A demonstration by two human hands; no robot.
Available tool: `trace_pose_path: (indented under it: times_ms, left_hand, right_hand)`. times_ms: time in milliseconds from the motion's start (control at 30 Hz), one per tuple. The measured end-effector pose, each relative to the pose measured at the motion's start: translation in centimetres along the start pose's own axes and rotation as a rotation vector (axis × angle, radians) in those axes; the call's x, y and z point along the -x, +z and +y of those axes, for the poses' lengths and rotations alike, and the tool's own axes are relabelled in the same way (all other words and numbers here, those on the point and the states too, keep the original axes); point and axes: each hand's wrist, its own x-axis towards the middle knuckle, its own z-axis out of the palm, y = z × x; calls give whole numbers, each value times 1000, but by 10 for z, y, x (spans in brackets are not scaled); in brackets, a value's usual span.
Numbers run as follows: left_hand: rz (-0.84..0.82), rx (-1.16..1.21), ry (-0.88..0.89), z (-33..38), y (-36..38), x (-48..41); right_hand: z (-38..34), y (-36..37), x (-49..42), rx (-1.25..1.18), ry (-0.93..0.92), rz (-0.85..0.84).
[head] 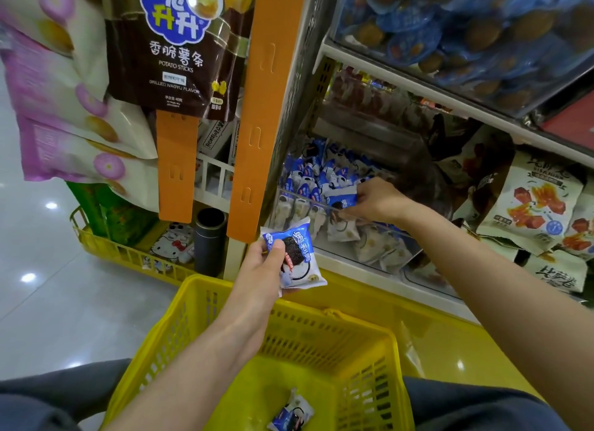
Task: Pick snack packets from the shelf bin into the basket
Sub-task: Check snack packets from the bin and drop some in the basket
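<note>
Counting one packet [291, 413] inside the basket [321, 344], our left hand [263, 270] gripped a second packet [299, 253] above, our right hand [376, 200] pinched a third packet [342, 199] beyond.

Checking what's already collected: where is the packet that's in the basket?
In the head view, the loose packet lies on the floor of the yellow basket, bottom centre, below the left hand, which grips a second packet.

Shop: stocked snack shelves [418, 86], basket [321, 327]
</note>
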Motion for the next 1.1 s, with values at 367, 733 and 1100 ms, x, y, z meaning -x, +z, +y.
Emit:
trace_pose_path:
  times_ms: [367,733,1100]
  left_hand:
    - [9,23,-5,5,-5,1]
    - [-17,-12,-28,2,-5,1]
    - [-30,-68,-14,-4,-3,0]
  right_hand:
    - [2,-10,-10,212,-36,-135]
    - [-4,15,-23,-116,52,-36]
    - [-9,37,59,-321,-395,469]
